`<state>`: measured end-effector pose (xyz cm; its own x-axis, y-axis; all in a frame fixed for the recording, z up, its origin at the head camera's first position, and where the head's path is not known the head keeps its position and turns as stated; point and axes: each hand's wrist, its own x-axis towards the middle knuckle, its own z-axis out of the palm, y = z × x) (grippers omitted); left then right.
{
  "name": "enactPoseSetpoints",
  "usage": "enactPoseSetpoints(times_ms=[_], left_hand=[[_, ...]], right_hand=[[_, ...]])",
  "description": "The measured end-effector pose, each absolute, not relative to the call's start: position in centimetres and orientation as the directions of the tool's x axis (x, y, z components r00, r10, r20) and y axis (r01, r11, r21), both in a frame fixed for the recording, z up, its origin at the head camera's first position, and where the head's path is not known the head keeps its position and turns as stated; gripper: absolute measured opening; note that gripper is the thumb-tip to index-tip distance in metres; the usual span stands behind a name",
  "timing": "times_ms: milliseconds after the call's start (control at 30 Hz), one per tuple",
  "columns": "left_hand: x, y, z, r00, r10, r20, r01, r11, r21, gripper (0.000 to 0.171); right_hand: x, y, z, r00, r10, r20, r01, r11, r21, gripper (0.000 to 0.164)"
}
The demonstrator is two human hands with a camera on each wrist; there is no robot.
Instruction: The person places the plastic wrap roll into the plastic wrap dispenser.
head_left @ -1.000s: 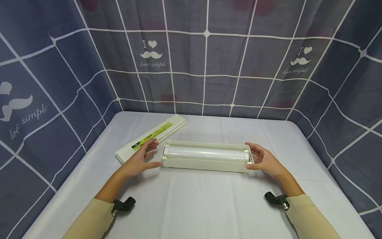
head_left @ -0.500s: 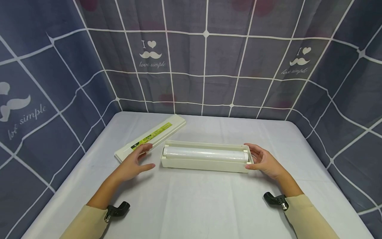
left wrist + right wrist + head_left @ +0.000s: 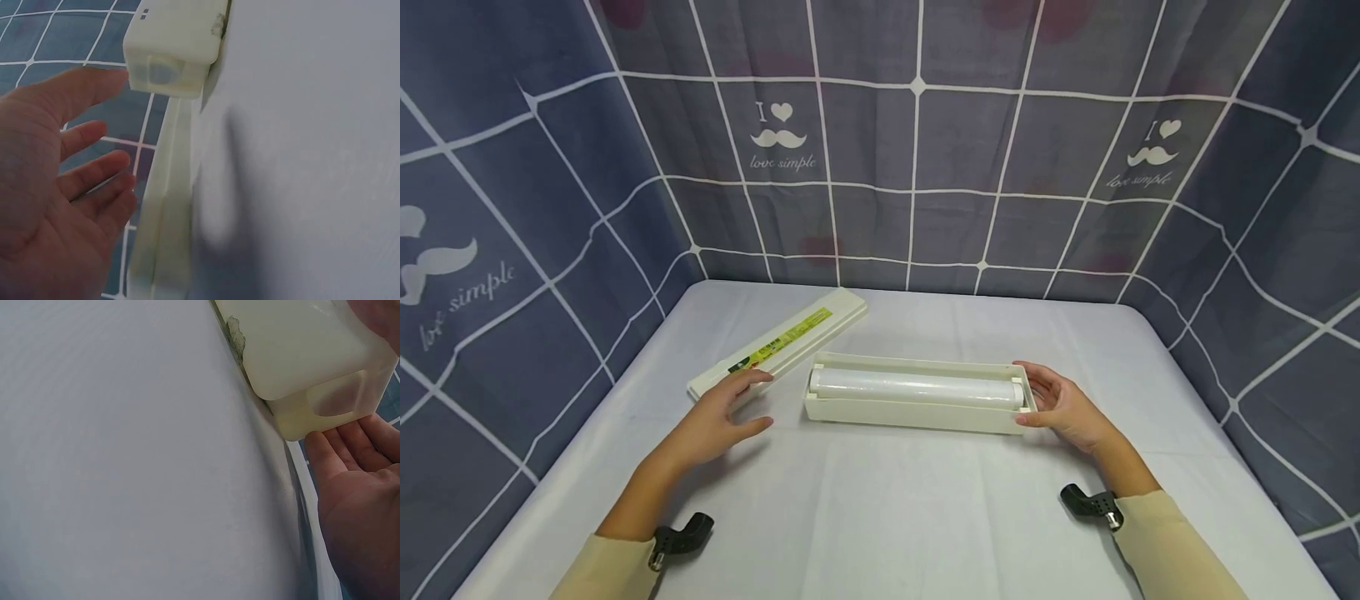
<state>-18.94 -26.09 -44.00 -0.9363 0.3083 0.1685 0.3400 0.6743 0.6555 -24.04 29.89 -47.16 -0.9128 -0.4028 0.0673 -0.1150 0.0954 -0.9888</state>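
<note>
A long cream box (image 3: 910,415) lies on the table in the head view, with its top side uncovered. Inside it rests a roll of clear plastic wrap (image 3: 917,387). My right hand (image 3: 1070,410) grips the box's right end, thumb at the front side and fingers at the back. To the left of the box my left hand (image 3: 711,423) is held apart from it, fingers spread and holding nothing. Just beyond that hand lies a cream lid (image 3: 820,327) with a green label, slanting away to the back. The left wrist view shows the box's end (image 3: 175,47) near my thumb.
A white cloth (image 3: 910,508) covers the table. Dark blue checked curtains (image 3: 872,133) rise at the back and on both sides. Each wrist carries a small black camera mount (image 3: 685,533).
My left hand has drawn away from the box's left end, moving left and toward me. The right hand stays at the right end, and box and lid keep their places.
</note>
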Motion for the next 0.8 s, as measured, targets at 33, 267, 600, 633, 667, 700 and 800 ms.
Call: enactPoseSetpoints(times_ms=[33, 267, 600, 633, 667, 700, 800], left_hand=[[-18.9, -26.3, -44.0, -0.937, 0.305, 0.173, 0.342, 0.688, 0.640, 0.064], [-18.6, -27.4, -44.0, -0.927, 0.287, 0.244, 0.376, 0.715, 0.589, 0.059], [-18.9, -29.8, -43.5, -0.945, 0.227, 0.237, 0.322, 0.781, 0.535, 0.064], [-19.0, -30.0, -43.5, -0.947, 0.221, 0.231, 0.314, 0.787, 0.532, 0.064], [-19.1, -30.2, -43.5, -0.950, 0.215, 0.228, 0.307, 0.789, 0.533, 0.065], [-19.3, -30.4, -43.5, -0.951, 0.211, 0.228, 0.303, 0.792, 0.531, 0.066], [-19.7, -31.0, -43.8, -0.951, 0.198, 0.239, 0.298, 0.797, 0.526, 0.071]], right_hand=[[-24.0, 29.9, -47.2, -0.913, -0.403, 0.066, -0.114, 0.096, -0.989, 0.096], [-23.9, 29.9, -47.2, -0.915, -0.399, 0.064, -0.108, 0.089, -0.990, 0.096], [-23.9, 29.7, -47.3, -0.914, -0.401, 0.057, -0.100, 0.089, -0.991, 0.097], [-23.9, 29.7, -47.3, -0.914, -0.401, 0.056, -0.100, 0.090, -0.991, 0.096], [-23.9, 29.7, -47.3, -0.915, -0.400, 0.057, -0.102, 0.091, -0.991, 0.096], [-23.9, 29.7, -47.3, -0.915, -0.399, 0.058, -0.103, 0.092, -0.990, 0.096], [-23.9, 29.7, -47.3, -0.917, -0.394, 0.058, -0.105, 0.099, -0.989, 0.096]])
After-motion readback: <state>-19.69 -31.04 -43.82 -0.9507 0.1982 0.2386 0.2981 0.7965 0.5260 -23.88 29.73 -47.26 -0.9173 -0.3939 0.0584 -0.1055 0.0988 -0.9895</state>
